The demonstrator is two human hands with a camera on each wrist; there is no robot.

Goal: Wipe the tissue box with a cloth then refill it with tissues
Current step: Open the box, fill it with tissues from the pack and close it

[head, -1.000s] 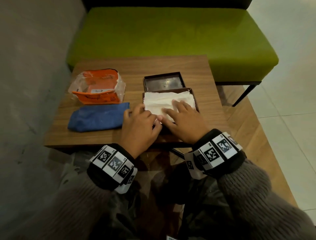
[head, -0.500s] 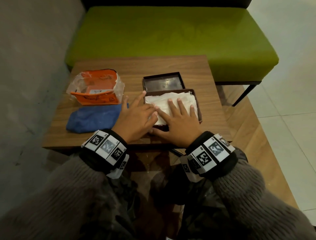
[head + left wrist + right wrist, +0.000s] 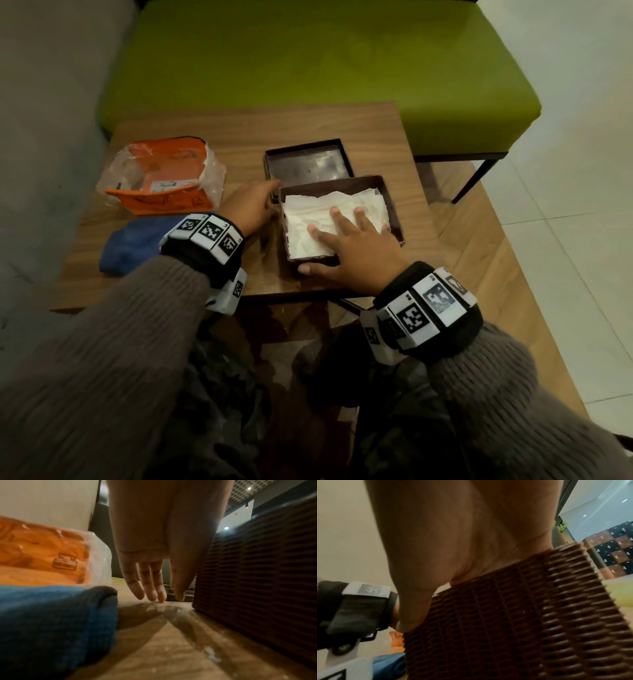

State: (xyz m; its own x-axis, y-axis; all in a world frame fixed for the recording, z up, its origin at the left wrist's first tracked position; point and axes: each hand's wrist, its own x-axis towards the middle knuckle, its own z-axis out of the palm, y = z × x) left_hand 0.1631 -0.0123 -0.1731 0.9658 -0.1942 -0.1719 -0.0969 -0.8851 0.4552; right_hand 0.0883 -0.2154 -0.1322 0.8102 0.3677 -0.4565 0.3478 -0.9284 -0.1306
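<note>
A dark brown woven tissue box stands open on the wooden table, filled with white tissues. My right hand lies flat on the tissues with straight fingers, its thumb along the box's near wall. My left hand reaches with straight fingers along the box's left side, fingertips close to the dark box lid behind. An orange tissue pack and a folded blue cloth lie to the left.
A green upholstered bench stands behind the table. A grey wall runs along the left. Pale floor tiles lie to the right. My lap and a lower wooden surface are below the table's near edge.
My left hand has left the tissues and moved forward along the box's left side toward the lid. My right hand has stayed flat on the tissues, sliding slightly right.
</note>
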